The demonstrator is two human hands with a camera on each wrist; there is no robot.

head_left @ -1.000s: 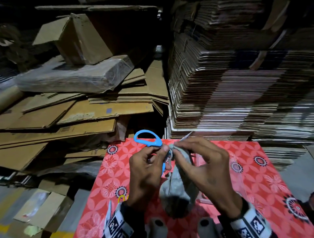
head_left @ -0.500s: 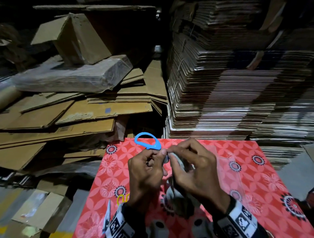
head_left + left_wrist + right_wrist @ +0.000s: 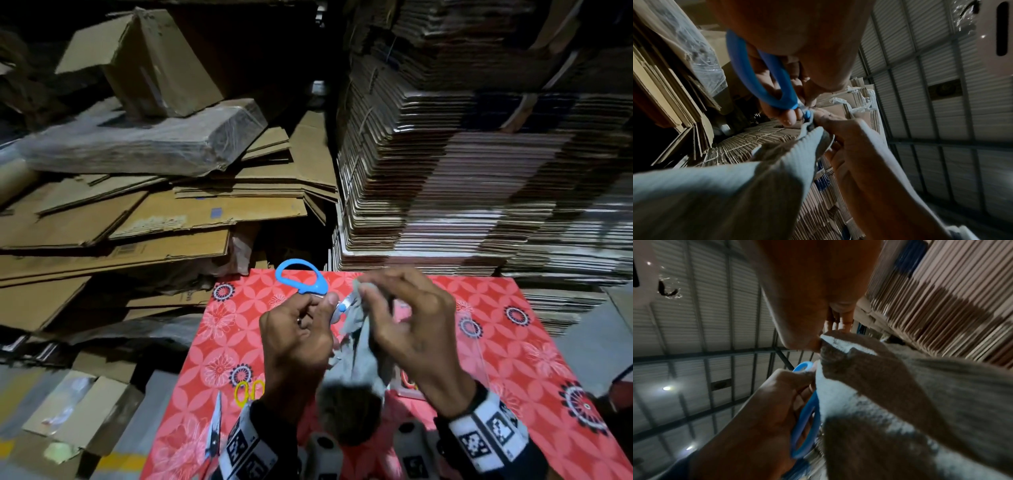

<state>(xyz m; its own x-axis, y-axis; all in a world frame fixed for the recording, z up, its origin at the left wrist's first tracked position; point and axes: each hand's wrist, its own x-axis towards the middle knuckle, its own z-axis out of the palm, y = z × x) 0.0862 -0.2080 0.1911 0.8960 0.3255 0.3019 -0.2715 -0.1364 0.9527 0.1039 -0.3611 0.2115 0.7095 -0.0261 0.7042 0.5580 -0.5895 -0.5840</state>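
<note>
Head view: left grip point(image 3: 298, 346) clasps blue scissors point(image 3: 315, 286), right grip point(image 3: 414, 335) apparently pinches grey cloth point(image 3: 363, 356)

Cardboard stacks around a red flowered sheet point(image 3: 513, 359)
Yellow scissors point(image 3: 248, 392) rest on the sheet's near left part; a tall stack of flattened cardboard point(image 3: 479, 192) rises just behind it on the right; loose cardboard sheets point(image 3: 137, 240) pile up on the left, bearing a plastic-wrapped bundle point(image 3: 144, 144) with a torn box point(image 3: 154, 68) on top; a ribbed metal roof point(image 3: 941, 97) spans overhead.
</note>
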